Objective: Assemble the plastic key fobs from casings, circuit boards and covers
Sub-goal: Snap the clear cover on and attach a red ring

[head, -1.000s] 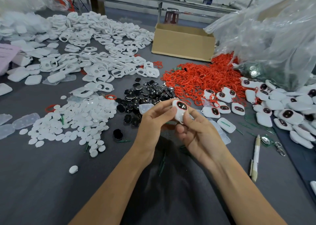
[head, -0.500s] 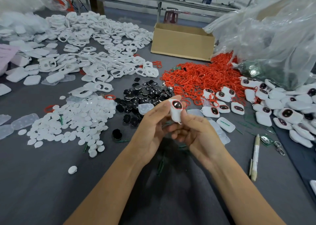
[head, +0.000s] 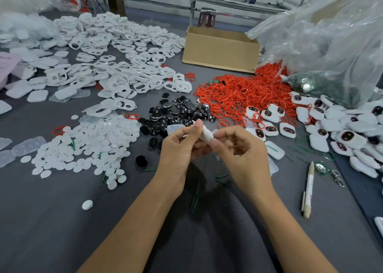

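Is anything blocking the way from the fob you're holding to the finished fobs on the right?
Nothing visible does. The left hand and right hand pinch the fob above the table. The nearest finished fobs lie on the cloth just past the right hand, with nothing raised between.

A: Singles on the bench (head: pixel 51 221)?
B: Box (head: pixel 219 52) 1, pen (head: pixel 308 187) 1, bag (head: pixel 331 44) 1, held fob (head: pixel 207 134) 1. Hands 2: left hand (head: pixel 176 148), right hand (head: pixel 246 158).
A: Heaps?
B: Red rings (head: pixel 238 94), black discs (head: pixel 178 111), white discs (head: pixel 93 146), casings (head: pixel 124 65), finished fobs (head: pixel 348 135): each past counting. Stray disc (head: pixel 87 205): 1.
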The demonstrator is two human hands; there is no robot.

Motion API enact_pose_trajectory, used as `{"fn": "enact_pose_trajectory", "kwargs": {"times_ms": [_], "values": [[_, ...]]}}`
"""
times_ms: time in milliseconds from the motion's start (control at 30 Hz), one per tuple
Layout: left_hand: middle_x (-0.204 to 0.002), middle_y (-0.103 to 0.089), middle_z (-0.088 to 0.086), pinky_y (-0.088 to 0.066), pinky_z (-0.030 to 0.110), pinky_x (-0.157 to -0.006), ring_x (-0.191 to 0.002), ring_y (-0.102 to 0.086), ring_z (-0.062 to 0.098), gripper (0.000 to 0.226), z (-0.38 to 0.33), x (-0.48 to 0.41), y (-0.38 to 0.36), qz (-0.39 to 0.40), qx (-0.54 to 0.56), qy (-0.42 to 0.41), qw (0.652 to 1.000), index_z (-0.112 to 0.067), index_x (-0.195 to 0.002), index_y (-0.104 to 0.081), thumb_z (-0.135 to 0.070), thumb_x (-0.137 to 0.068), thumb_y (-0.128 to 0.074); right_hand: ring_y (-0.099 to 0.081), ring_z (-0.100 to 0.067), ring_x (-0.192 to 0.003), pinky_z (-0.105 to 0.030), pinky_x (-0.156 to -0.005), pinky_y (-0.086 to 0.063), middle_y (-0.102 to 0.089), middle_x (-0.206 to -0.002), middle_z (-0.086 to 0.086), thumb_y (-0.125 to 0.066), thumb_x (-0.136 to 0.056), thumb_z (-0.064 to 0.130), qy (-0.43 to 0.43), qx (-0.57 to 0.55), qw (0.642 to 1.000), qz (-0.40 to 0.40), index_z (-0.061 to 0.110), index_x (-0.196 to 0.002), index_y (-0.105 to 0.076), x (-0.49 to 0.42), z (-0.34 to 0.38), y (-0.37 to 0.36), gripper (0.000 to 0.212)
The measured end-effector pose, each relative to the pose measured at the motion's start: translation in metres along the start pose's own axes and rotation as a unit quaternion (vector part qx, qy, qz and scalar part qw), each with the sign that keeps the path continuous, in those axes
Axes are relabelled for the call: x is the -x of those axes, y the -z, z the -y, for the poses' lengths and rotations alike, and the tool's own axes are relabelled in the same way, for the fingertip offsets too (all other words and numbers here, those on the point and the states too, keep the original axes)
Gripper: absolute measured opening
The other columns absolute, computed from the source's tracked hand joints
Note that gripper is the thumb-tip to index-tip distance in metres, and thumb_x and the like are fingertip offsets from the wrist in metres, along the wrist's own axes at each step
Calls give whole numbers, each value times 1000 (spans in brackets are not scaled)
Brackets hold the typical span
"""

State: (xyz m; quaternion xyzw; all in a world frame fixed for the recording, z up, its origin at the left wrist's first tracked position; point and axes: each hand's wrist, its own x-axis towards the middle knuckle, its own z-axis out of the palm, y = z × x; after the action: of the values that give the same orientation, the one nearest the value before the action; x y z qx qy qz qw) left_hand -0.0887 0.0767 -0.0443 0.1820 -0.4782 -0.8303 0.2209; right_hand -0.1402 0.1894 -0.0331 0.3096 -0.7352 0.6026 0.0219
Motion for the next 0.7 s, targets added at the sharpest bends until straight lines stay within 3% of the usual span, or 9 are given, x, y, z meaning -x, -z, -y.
{"fn": "enact_pose_trajectory", "kwargs": {"times_ms": [100, 200, 300, 400, 433, 500, 567, 633, 700], "values": [[-83, -68, 21, -60, 31, -70, -76, -65, 26, 38, 2, 0, 0, -26, -11, -18, 999, 2, -92, -66, -34, -80, -67, -54, -32, -60, -40, -57, -46, -66, -69, -6, -77, -77, 11, 18, 27, 999, -17, 33, -74, -67, 0, -1, -1, 24], [-76, -72, 9, -58, 27, -61, -67, -68, 20, 22, 4, 0, 0, -38, -35, -48, 998, -1, -92, -67, -23, -89, -64, -57, -35, -63, -42, -59, -48, -68, -69, -11, -75, -78, 7, 24, 36, 998, -36, 34, -75, -69, -1, -2, 0, 27], [-81, -75, 7, -58, 24, -62, -68, -70, 17, 9, 6, 1, -1, 4, -59, -55, 997, -9, -93, -71, -14, -91, -63, -59, -24, -59, -27, -57, -48, -68, -65, 1, -72, -80, 4, 15, 30, 997, -65, 23, -76, -70, -2, -5, 2, 20], [-86, -75, 5, -57, 21, -66, -76, -70, 14, 15, 9, 2, -3, 48, -90, -53, 993, -15, -93, -71, -3, -87, -66, -59, -6, -56, -14, -58, -45, -66, -64, 7, -69, -82, 3, 7, 4, 997, -76, 17, -76, -68, -4, -5, 4, 16], [-88, -75, 2, -57, 21, -66, -79, -69, 13, 18, 10, 2, -3, 53, -99, -52, 992, -16, -96, -71, -1, -86, -67, -60, -7, -58, -17, -58, -47, -66, -65, 6, -68, -83, 3, 10, 6, 997, -74, 16, -76, -68, -4, -5, 4, 15], [-93, -75, 1, -58, 25, -72, -84, -69, 11, 27, 10, 3, -4, 41, -111, -57, 991, -11, -110, -67, -1, -85, -68, -63, -20, -62, -36, -59, -52, -67, -66, 3, -68, -84, 7, 21, 18, 997, -66, 18, -77, -67, -2, -5, 4, 14], [-106, -72, 4, -56, 33, -86, -96, -68, 12, 47, 9, 3, -5, 14, -133, -76, 988, -9, -128, -57, -3, -83, -71, -62, -26, -63, -48, -59, -52, -68, -69, 4, -66, -84, 10, 33, 26, 997, -59, 20, -77, -66, -1, -6, 2, 12], [-115, -69, 4, -51, 30, -94, -103, -65, 9, 55, 9, 3, -4, 5, -167, -103, 980, -10, -134, -53, -5, -82, -72, -62, -19, -62, -46, -61, -52, -68, -71, 8, -65, -84, 10, 43, 33, 997, -54, 21, -77, -66, -1, -7, 1, 13], [-116, -68, 5, -50, 22, -92, -99, -65, 3, 57, 9, 3, -3, -8, -186, -121, 975, -7, -134, -53, -4, -81, -73, -59, -14, -61, -39, -62, -51, -67, -72, 10, -65, -84, 10, 53, 41, 996, -51, 24, -77, -65, -1, -7, 0, 16]]}}
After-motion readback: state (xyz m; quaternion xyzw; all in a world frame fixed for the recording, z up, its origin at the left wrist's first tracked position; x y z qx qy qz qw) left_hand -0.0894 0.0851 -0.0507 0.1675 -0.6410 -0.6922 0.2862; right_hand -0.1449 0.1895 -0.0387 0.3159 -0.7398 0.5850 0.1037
